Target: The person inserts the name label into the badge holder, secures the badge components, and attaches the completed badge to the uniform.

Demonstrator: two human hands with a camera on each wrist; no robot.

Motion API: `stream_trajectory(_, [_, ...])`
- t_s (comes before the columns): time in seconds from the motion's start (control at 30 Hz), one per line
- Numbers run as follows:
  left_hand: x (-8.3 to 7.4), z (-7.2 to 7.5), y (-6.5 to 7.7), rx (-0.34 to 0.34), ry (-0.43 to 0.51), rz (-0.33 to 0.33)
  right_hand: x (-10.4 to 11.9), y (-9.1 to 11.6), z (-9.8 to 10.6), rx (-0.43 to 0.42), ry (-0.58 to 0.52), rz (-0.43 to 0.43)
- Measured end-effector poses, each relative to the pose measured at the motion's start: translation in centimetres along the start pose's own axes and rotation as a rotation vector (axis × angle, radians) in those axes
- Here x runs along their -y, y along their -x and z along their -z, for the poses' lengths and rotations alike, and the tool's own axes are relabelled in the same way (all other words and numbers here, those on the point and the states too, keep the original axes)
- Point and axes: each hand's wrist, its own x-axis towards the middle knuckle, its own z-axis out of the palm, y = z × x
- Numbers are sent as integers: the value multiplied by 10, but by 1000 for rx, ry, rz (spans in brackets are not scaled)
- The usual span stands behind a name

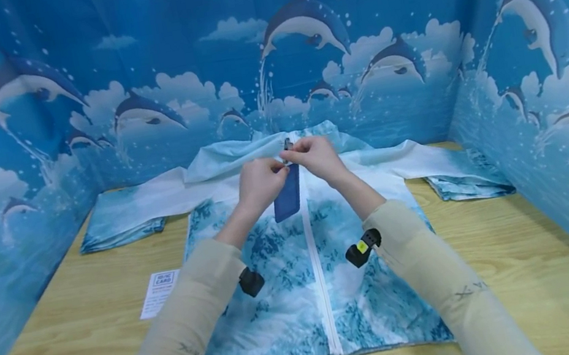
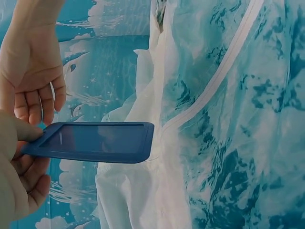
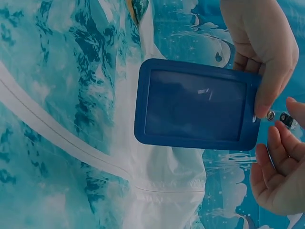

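A dark blue badge holder (image 1: 287,194) with a clear window (image 3: 196,106) hangs tilted over a blue-and-white zip jacket (image 1: 268,285). My left hand (image 1: 262,184) pinches the holder near its slotted end, thumb on the front face, as the right wrist view shows. Close beside it, my right hand (image 1: 319,158) holds a small metal clip (image 3: 287,120) between thumb and fingers. A round snap (image 3: 270,115) sits between the clip and the holder's slot. Whether the snap's strap passes through the slot is hard to tell.
The jacket lies flat on a wooden table (image 1: 500,267), its sleeves folded at both sides and its white zipper (image 1: 317,271) down the middle. A printed white card (image 1: 159,293) lies left of it. Dolphin-patterned curtains (image 1: 214,15) enclose the table's back and sides.
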Motion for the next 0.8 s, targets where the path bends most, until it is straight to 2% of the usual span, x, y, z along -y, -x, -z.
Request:
stream_trajectory(0.17, [-5, 1, 3, -33, -126, -66, 1, 1, -3, -26, 61, 12])
stream_trajectory(0.4, [-8, 1, 4, -59, -220, -64, 2, 1, -4, -7, 47, -23])
stream_trajectory(0.57, [-6, 1, 5, -91, -237, -59, 2, 0, -6, 17, -51, -64])
stream_trajectory(0.8, [-5, 0, 7, -110, -164, -46, 2, -1, -7, 29, -129, -111])
